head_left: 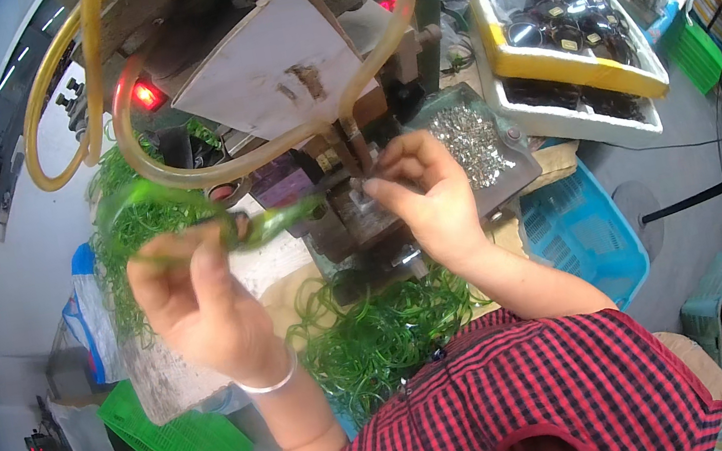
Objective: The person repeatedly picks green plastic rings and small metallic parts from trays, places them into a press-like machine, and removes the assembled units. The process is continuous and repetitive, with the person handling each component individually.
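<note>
My left hand, with a white bangle at its wrist, pinches a translucent green plastic piece that looks like an eyeglass frame. Motion blurs it, and its right end points toward the machine's work point. My right hand has thumb and fingertips pressed together right beside the machine's narrow metal jaws. Whatever those fingertips hold is too small to make out. To the right of that hand, a dark metal tray carries a heap of small silvery metal parts.
Green loops lie heaped before me, with another green pile at the left. Yellowish hoses arch before a white board. At the right stand foam boxes of dark glasses and a blue basket.
</note>
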`<act>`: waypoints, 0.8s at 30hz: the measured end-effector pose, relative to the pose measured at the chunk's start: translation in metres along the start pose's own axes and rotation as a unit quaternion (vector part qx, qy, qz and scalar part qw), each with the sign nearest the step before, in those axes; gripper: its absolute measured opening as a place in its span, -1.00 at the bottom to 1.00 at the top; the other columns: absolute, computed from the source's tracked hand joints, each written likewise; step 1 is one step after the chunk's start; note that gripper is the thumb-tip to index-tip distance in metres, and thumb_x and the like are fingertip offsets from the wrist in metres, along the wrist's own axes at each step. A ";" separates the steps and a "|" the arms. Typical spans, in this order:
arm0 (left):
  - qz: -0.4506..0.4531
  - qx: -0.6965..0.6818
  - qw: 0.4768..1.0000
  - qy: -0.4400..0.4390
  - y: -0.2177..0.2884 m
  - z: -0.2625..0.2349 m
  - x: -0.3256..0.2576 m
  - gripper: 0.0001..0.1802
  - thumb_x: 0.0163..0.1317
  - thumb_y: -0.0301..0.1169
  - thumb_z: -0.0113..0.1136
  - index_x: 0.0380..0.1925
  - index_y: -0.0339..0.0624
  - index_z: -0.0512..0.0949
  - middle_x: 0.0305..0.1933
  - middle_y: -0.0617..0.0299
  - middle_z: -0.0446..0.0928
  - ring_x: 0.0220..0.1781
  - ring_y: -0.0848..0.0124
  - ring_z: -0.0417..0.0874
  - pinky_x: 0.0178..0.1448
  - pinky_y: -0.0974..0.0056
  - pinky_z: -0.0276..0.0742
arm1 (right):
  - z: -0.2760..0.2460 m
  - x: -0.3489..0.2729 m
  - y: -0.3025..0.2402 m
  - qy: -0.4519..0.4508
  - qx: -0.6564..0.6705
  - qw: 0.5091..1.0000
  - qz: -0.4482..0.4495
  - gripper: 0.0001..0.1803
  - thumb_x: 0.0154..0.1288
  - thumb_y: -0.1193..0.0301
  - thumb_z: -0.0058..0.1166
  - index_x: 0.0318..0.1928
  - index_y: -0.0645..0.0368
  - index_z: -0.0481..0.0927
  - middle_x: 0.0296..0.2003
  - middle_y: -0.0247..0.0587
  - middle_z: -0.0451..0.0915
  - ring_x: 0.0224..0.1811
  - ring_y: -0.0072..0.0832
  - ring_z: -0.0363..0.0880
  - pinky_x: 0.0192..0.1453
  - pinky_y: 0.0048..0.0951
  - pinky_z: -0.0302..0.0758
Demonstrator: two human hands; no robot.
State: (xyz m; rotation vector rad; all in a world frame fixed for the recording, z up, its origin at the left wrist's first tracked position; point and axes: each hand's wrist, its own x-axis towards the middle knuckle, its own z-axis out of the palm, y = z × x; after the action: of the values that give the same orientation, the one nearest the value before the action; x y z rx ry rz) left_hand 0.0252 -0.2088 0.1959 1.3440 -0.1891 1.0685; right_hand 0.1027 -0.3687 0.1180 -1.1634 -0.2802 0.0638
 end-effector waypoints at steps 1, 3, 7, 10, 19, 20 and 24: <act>0.005 0.019 1.000 0.007 -0.006 0.003 0.003 -0.81 0.25 -0.61 0.20 -0.19 -0.26 0.42 -0.22 0.16 0.53 -0.17 0.37 0.61 0.03 0.25 0.56 | 0.001 -0.001 -0.001 0.007 0.028 0.999 0.020 -0.69 0.15 0.57 0.23 -0.11 0.27 0.44 -0.29 -0.26 0.57 -0.19 -0.58 0.55 -0.07 -0.55 0.46; 0.018 -0.002 1.000 -0.016 -0.012 -0.003 0.008 -0.80 0.23 -0.62 0.24 -0.21 -0.26 0.42 -0.21 0.17 0.55 -0.14 0.38 0.63 0.07 0.26 0.56 | 0.005 -0.001 -0.008 0.009 0.064 0.997 0.049 -0.68 0.16 0.58 0.22 -0.09 0.29 0.42 -0.29 -0.23 0.60 -0.19 -0.58 0.56 -0.06 -0.56 0.46; 0.017 0.000 0.999 -0.029 -0.013 -0.005 0.010 -0.79 0.23 -0.63 0.25 -0.21 -0.28 0.42 -0.21 0.16 0.56 -0.13 0.39 0.64 0.09 0.26 0.56 | 0.009 0.001 -0.012 0.017 0.067 0.995 0.073 -0.68 0.16 0.62 0.20 -0.07 0.30 0.42 -0.30 -0.20 0.65 -0.20 -0.57 0.57 -0.06 -0.58 0.45; 0.014 -0.009 0.999 -0.033 -0.010 -0.004 0.010 -0.79 0.23 -0.64 0.25 -0.21 -0.28 0.42 -0.22 0.16 0.57 -0.13 0.40 0.64 0.10 0.25 0.57 | 0.012 0.000 -0.015 0.020 0.064 0.995 0.074 -0.65 0.15 0.65 0.19 -0.05 0.29 0.42 -0.27 -0.25 0.61 -0.19 -0.57 0.56 -0.03 -0.58 0.44; 0.003 0.021 0.999 -0.048 -0.009 -0.009 0.013 -0.86 0.33 -0.54 0.18 -0.17 -0.28 0.45 -0.18 0.14 0.58 -0.13 0.27 0.65 0.07 0.16 0.59 | 0.011 0.000 -0.012 0.038 0.109 0.990 0.077 -0.64 0.18 0.62 0.18 -0.01 0.35 0.41 -0.20 -0.14 0.62 -0.12 -0.52 0.57 0.03 -0.53 0.45; 0.001 0.023 0.999 -0.043 -0.009 -0.009 0.013 -0.86 0.32 -0.55 0.17 -0.17 -0.29 0.45 -0.20 0.13 0.58 -0.14 0.26 0.65 0.06 0.15 0.60 | 0.012 0.000 -0.011 0.033 0.113 0.990 0.077 -0.64 0.19 0.62 0.17 0.00 0.34 0.41 -0.18 -0.15 0.62 -0.11 -0.52 0.56 0.05 -0.53 0.44; 0.014 0.077 0.995 -0.054 0.006 -0.011 -0.001 -0.87 0.31 -0.59 0.14 -0.17 -0.30 0.44 -0.25 0.11 0.59 -0.19 0.26 0.67 0.02 0.13 0.63 | 0.011 -0.018 -0.029 0.013 0.026 0.999 0.013 -0.56 0.21 0.63 0.10 0.12 0.33 0.38 -0.06 -0.10 0.59 0.05 -0.43 0.54 0.21 -0.45 0.39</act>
State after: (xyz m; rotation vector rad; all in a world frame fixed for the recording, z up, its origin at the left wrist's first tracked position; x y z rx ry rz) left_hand 0.0159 -0.2008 0.1961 1.5436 -0.2093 1.0524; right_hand 0.0800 -0.3738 0.1449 -1.1152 -0.2387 0.0791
